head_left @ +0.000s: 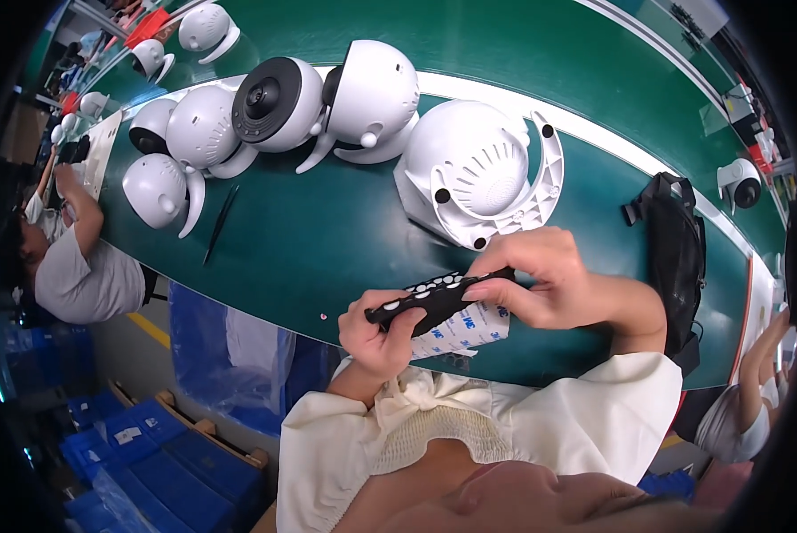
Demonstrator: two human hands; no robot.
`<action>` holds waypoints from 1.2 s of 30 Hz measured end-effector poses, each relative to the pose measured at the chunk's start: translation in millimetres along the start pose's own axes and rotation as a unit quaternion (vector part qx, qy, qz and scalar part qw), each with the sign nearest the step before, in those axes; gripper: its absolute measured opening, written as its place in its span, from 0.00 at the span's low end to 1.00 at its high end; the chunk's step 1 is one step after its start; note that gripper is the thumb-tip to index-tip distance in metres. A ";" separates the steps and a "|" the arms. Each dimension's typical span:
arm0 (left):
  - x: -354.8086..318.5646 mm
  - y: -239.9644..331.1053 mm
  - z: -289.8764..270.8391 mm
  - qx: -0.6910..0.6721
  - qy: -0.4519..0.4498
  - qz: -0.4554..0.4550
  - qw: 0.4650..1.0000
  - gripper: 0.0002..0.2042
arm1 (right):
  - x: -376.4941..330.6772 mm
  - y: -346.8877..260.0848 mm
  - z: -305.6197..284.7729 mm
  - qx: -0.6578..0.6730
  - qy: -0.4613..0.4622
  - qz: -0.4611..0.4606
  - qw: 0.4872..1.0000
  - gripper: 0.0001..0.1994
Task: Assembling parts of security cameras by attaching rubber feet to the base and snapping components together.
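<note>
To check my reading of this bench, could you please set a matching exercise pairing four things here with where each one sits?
Things:
1. Black strip dotted with round white pads
2. Large white round housing with slotted back
3. Thin black tweezers
4. Black fabric bag

Places:
A. Lying on the green belt, near the left group of domed white camera shells
B. On the belt at the right, beyond the right hand
C. Held between the left hand and the right hand
D. On the belt just beyond both hands

Pairs: 1-C, 2-D, 3-A, 4-B
</note>
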State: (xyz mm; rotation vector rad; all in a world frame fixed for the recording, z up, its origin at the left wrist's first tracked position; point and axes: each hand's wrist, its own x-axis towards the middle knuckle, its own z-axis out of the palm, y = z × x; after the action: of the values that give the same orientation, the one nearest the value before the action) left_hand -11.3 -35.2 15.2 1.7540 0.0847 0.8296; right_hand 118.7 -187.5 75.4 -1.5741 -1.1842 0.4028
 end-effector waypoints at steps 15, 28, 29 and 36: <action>-3.2 -5.6 3.6 0.018 0.003 -0.028 0.999 0.06 | -3.1 4.5 -5.6 -0.334 0.048 -0.249 0.908 0.17; 9.1 -17.4 23.1 -0.153 -0.255 -0.105 0.949 0.07 | -17.8 10.5 -31.6 -0.076 0.090 -0.087 0.989 0.17; 10.1 -8.9 25.5 -0.159 -0.307 -0.124 0.930 0.09 | -18.1 8.8 -34.8 -0.051 0.084 -0.037 0.994 0.17; 8.9 -12.6 36.3 -0.296 -0.298 -0.122 0.899 0.07 | -14.9 13.1 -38.8 -0.039 0.083 0.059 0.994 0.16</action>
State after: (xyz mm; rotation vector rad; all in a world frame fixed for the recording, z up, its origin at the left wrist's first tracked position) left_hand 20.2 -56.2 4.5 1.3047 -0.3213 0.0790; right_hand 147.6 -220.1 73.7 -1.7169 -0.9926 0.2985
